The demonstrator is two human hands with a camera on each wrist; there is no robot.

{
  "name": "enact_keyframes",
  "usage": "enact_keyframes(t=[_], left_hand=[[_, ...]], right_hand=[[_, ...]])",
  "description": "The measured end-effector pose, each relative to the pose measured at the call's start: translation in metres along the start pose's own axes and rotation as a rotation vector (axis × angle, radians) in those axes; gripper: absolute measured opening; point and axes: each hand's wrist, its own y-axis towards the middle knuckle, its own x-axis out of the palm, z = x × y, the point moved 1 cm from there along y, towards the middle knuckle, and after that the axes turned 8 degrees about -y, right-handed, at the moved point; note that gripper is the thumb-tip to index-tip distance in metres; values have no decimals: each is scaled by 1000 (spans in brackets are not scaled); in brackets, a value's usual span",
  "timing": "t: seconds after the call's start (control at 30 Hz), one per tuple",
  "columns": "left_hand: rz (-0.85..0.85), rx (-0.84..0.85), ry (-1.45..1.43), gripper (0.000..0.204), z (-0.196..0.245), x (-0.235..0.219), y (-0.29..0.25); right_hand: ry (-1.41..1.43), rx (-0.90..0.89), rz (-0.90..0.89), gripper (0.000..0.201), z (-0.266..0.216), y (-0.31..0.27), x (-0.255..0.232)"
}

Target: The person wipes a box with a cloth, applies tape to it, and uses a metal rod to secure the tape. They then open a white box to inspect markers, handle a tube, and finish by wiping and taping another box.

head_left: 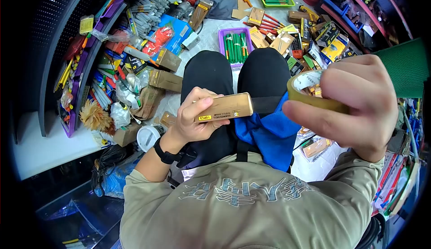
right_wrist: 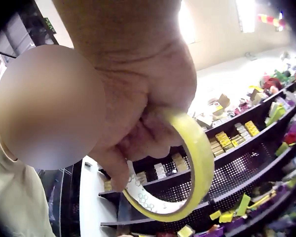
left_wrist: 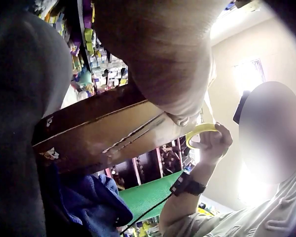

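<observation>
In the head view my left hand (head_left: 194,116) grips a slim brown cardboard drill-bit box (head_left: 226,107), printed HAMMER DRILL and 10PCS, above my lap. Drill bits are pictured on the broad face of the box (left_wrist: 113,136) in the left wrist view. My right hand (head_left: 361,103) is raised at the right and holds a roll of yellowish packing tape (head_left: 300,95), fingers curled round its ring. Between box and roll stretches a see-through tape strip (head_left: 269,105). The right wrist view shows the roll (right_wrist: 203,160) hanging from the fingers, its white core facing inward.
A blue cloth (head_left: 269,134) lies over my lap. Ahead of my knees stands a purple basket (head_left: 221,47) of green pencil-like sticks. Loose boxes (head_left: 283,41) and packaged tools crowd the floor on both sides. Dark shelving (head_left: 54,47) curves along the left.
</observation>
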Motion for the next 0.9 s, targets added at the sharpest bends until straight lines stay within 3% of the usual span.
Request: enact_keyframes(t=[0.17, 0.7, 0.77, 0.9], left_hand=[[0, 23, 81, 76, 1, -10, -3], [74, -113, 72, 61, 4, -30, -31], [133, -133, 46, 60, 3, -34, -41], [90, -155, 165, 57, 9, -45, -53]], right_hand=[[51, 55, -182, 33, 10, -15, 14], [259, 231, -249, 50, -1, -35, 73], [328, 224, -229, 53, -3, -33, 88], [408, 196, -262, 55, -9, -19, 108]])
